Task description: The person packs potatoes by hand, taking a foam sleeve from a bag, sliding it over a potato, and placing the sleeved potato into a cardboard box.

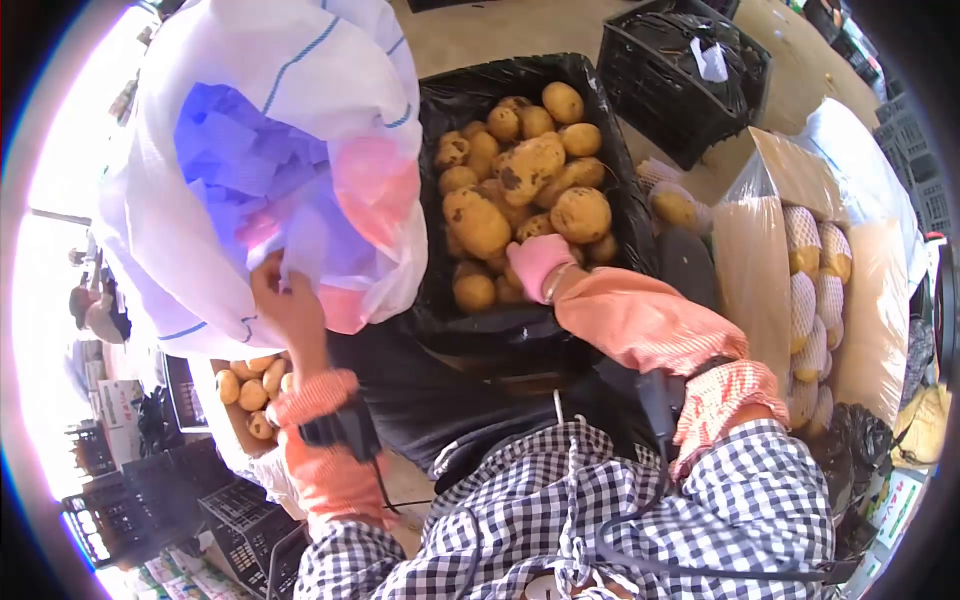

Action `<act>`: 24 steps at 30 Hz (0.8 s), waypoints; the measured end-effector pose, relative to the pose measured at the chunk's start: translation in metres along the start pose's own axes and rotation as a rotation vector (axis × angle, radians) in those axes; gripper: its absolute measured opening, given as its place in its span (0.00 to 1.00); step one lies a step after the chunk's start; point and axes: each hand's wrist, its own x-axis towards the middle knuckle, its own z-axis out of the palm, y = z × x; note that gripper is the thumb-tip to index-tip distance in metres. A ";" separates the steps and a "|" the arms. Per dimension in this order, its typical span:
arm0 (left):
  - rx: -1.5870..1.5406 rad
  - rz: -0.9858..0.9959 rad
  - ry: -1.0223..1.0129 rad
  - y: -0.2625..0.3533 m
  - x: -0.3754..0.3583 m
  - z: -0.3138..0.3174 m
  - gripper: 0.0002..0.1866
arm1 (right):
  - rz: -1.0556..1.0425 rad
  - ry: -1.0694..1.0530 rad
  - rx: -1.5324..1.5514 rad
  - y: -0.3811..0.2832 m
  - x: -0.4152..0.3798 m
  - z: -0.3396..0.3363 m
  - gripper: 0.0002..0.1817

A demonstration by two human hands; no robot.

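Black plastic crate (645,105) stood at upper right, white scrap (709,62) on top.
Grey crates (908,140) stood near the right edge; a printed white carton (120,410) was at far left.

Black-lined crate (628,190) full of potatoes (530,170). Right hand (540,262), pink glove, touching potatoes at the crate's near side; fingertips hidden. White sack (365,60) left of crate, purple and pink sheets (250,150) inside. Left hand (283,292), bare, at sack mouth, fingers curled; hold unclear. Carton (755,240) of netted potatoes (805,300) right of crate.
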 end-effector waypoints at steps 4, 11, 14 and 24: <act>-0.251 0.175 -0.017 0.034 -0.053 0.024 0.11 | 0.180 0.267 0.748 0.019 -0.048 -0.034 0.34; -0.336 0.432 -0.404 0.109 -0.140 0.107 0.18 | -0.061 0.898 1.715 -0.017 -0.094 -0.012 0.49; -0.632 -0.356 -0.737 0.105 -0.147 0.105 0.15 | 0.149 1.049 1.193 -0.001 -0.102 0.003 0.39; -0.859 -0.663 -1.028 0.049 -0.177 0.109 0.15 | -0.558 0.206 2.546 0.001 -0.173 0.007 0.37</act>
